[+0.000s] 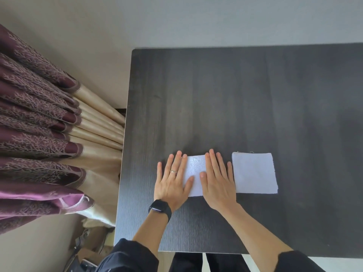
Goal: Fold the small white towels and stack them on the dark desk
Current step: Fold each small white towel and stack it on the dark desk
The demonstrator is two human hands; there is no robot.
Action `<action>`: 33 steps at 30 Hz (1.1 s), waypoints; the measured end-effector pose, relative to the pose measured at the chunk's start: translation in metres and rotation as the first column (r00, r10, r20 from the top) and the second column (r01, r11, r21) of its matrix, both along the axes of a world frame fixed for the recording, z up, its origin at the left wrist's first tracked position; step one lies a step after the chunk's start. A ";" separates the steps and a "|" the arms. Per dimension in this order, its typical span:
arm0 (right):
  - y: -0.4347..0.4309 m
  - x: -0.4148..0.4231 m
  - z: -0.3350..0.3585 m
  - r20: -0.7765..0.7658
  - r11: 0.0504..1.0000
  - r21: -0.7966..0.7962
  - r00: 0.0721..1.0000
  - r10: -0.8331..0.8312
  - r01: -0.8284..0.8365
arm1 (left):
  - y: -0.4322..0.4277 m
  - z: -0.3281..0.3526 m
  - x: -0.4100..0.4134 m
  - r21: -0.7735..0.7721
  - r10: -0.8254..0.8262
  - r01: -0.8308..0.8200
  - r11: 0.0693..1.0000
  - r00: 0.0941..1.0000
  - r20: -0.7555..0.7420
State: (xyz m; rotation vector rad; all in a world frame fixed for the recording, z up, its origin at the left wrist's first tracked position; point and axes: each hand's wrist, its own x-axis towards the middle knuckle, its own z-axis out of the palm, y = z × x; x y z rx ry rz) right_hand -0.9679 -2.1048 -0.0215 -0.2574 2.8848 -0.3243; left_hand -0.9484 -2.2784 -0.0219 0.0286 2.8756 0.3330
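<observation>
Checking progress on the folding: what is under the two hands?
The left hand and right hand press flat on a white towel on the dark desk. Only its middle strip shows; its side edges are covered.

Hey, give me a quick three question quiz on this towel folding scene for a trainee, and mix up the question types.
1. True or false: the left hand and the right hand, fingers straight, both touch the same white towel.
2. Where is the second towel?
A) stacked on the first
B) flat on the dark desk, to the right of the first
C) hanging over the desk's edge
3. Fill in: the black watch is worn on the ___ wrist.

Key: 1 true; 2 B; 3 left.
</observation>
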 end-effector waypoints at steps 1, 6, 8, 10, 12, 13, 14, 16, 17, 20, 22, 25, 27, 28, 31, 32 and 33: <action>-0.001 -0.001 0.002 0.014 1.000 -0.001 1.000 0.003 -0.003 | 0.000 0.002 -0.001 -0.001 0.002 -0.002 1.000 1.000 0.011; 0.005 -0.002 0.039 0.033 0.998 -0.063 0.999 0.015 -0.013 | 0.005 0.034 -0.004 0.050 0.024 -0.027 0.998 0.998 0.057; 0.016 0.004 0.063 0.016 0.995 -0.104 1.000 0.007 -0.006 | 0.008 0.057 -0.005 0.086 0.034 -0.040 0.996 0.997 0.073; 0.034 0.013 0.088 -0.014 0.992 -0.124 1.000 -0.008 0.006 | 0.016 0.083 -0.007 0.148 0.076 -0.090 0.985 0.992 0.097; 0.057 0.023 0.112 -0.062 0.988 -0.153 0.997 -0.038 0.028 | 0.029 0.111 -0.011 0.227 0.127 -0.145 0.963 0.988 0.093; 0.070 0.028 0.124 -0.089 0.984 -0.172 0.994 -0.065 0.049 | 0.038 0.124 -0.013 0.250 0.115 -0.131 0.959 0.990 0.077; 0.083 0.034 0.137 -0.116 0.979 -0.190 0.988 -0.100 0.077 | 0.048 0.137 -0.017 0.253 0.075 -0.087 0.964 0.995 0.058; 0.110 0.043 0.160 -0.123 0.959 -0.222 0.971 -0.205 0.174 | 0.073 0.158 -0.026 0.258 -0.041 0.030 0.966 0.999 0.035; 0.124 0.050 0.171 -0.106 0.939 -0.244 0.956 -0.273 0.241 | 0.088 0.169 -0.030 0.279 -0.107 0.095 0.956 0.994 0.030; 0.170 0.077 0.201 -0.135 0.845 -0.304 0.858 -0.495 0.440 | 0.145 0.196 -0.042 0.291 -0.346 0.334 0.896 0.938 -0.011; 0.200 0.105 0.222 -0.168 0.756 -0.324 0.752 -0.638 0.569 | 0.191 0.216 -0.044 0.289 -0.499 0.497 0.818 0.864 -0.069; 0.243 0.159 0.258 -0.238 0.631 -0.313 0.584 -0.776 0.710 | 0.263 0.252 -0.032 0.292 -0.665 0.690 0.662 0.721 -0.195; 0.266 0.199 0.285 -0.312 0.544 -0.303 0.458 -0.832 0.782 | 0.311 0.279 -0.017 0.290 -0.740 0.789 0.541 0.611 -0.281; 0.277 0.220 0.300 -0.353 0.504 -0.301 0.396 -0.848 0.810 | 0.335 0.293 -0.007 0.288 -0.761 0.826 0.484 0.560 -0.328; 0.309 0.285 0.339 -0.493 0.394 -0.326 0.201 -0.846 0.860 | 0.407 0.336 0.030 0.247 -0.800 0.923 0.293 0.379 -0.466; 0.318 0.307 0.351 -0.523 0.355 -0.334 0.141 -0.841 0.873 | 0.430 0.349 0.046 0.231 -0.800 0.946 0.229 0.318 -0.509; 0.328 0.330 0.362 -0.543 0.309 -0.342 0.082 -0.836 0.887 | 0.452 0.361 0.063 0.216 -0.796 0.962 0.164 0.259 -0.547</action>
